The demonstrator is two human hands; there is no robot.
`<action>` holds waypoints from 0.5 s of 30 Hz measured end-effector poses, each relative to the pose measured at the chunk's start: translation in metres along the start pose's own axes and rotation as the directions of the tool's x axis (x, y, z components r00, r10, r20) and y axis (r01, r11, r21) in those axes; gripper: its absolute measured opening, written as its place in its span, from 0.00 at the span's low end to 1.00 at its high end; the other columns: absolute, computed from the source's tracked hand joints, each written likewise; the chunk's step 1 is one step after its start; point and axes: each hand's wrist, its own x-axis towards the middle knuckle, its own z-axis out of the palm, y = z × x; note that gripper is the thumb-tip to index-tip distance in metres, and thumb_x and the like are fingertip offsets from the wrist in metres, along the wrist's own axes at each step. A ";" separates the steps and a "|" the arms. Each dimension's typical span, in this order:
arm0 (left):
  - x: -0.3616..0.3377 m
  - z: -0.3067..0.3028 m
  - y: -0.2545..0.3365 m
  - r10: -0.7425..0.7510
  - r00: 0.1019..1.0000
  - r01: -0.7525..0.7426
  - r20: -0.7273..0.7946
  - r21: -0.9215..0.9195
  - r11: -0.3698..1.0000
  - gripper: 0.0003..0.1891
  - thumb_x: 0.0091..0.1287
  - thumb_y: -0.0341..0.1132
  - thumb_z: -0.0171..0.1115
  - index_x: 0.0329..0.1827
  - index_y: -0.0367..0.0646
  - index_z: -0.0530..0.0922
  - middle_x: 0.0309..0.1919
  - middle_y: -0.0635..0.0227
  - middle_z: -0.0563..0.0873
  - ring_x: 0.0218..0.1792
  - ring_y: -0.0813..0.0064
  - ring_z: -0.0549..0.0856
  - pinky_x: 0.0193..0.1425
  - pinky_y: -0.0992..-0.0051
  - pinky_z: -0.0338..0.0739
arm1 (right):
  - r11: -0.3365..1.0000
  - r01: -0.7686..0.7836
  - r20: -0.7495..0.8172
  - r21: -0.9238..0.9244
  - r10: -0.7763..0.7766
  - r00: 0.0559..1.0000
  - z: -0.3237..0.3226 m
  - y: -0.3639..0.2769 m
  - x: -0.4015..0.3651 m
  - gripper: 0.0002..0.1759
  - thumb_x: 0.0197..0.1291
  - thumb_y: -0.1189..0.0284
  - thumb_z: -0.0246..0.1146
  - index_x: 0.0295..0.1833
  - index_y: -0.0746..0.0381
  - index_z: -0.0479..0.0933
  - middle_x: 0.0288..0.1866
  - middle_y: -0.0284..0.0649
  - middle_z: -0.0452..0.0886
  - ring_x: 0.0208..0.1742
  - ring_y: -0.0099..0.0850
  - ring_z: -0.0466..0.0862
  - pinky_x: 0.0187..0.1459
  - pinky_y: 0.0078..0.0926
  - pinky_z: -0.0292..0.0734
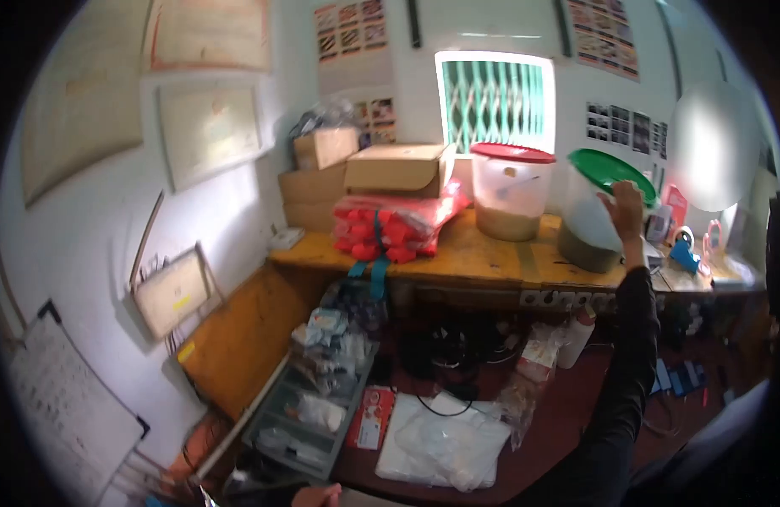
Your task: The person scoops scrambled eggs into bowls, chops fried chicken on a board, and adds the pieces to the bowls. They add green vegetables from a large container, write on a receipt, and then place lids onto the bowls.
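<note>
Cluttered storeroom: posters on white walls, a barred window [494,101] at 12 o'clock and a wooden bench [483,253] running below it. On the bench, from 11 towards 2 o'clock, stand stacked boxes [398,166], a red pack [390,224], a red-lidded tub [510,198] and a green-lidded tub [586,228], with a blue tape dispenser [684,253] beyond at 3 o'clock.

The right hand [624,211] reaches up at 2 o'clock, its dark sleeve stretched from the lower edge. Its fingers lie against the near rim of the green lid [610,171]. Whether they clamp the rim or only press on it I cannot tell. The left hand [315,494] shows only as a sliver at 6 o'clock, well apart from the right. Its grip cannot be told, nor whether it holds anything.

The green lid sits tilted, its far side raised, so it looks loosened but not yet lifted clear of its tub. The tub itself stands on the bench with dark contents low inside. The red lid [512,152] lies flat on its tub, seemingly untouched.

Below the bench, a drawer unit [314,406] at 7 o'clock, a white bag [445,439] at 6 and a bottle [576,334] near the sleeve lie among cables.
</note>
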 end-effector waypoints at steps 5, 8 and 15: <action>-0.007 -0.030 0.046 0.354 0.880 -0.298 -0.317 0.211 0.931 0.13 0.51 0.23 0.62 0.39 0.45 0.84 0.30 0.66 0.86 0.28 0.66 0.83 0.32 0.69 0.77 | 0.993 0.114 -0.213 -0.001 -0.112 0.971 -0.076 -0.016 -0.003 0.18 0.57 0.59 0.65 0.36 0.64 0.74 0.35 0.45 0.75 0.37 0.43 0.76 0.40 0.39 0.70; -0.043 -0.065 0.063 0.338 0.863 -0.209 -0.376 0.344 0.916 0.14 0.51 0.22 0.62 0.41 0.42 0.82 0.31 0.64 0.85 0.25 0.64 0.81 0.32 0.68 0.77 | 0.991 0.131 -0.342 -0.001 -0.123 0.932 -0.141 -0.036 0.023 0.19 0.56 0.58 0.66 0.34 0.66 0.75 0.32 0.45 0.76 0.33 0.43 0.76 0.37 0.39 0.71; -0.140 -0.154 0.104 -0.091 0.480 0.109 -0.873 -0.043 0.993 0.12 0.66 0.30 0.56 0.50 0.37 0.70 0.42 0.55 0.82 0.36 0.66 0.86 0.44 0.68 0.78 | 0.913 0.138 -0.443 0.383 0.050 0.895 -0.261 -0.142 0.028 0.25 0.57 0.53 0.63 0.25 0.67 0.75 0.23 0.44 0.75 0.24 0.42 0.75 0.28 0.38 0.69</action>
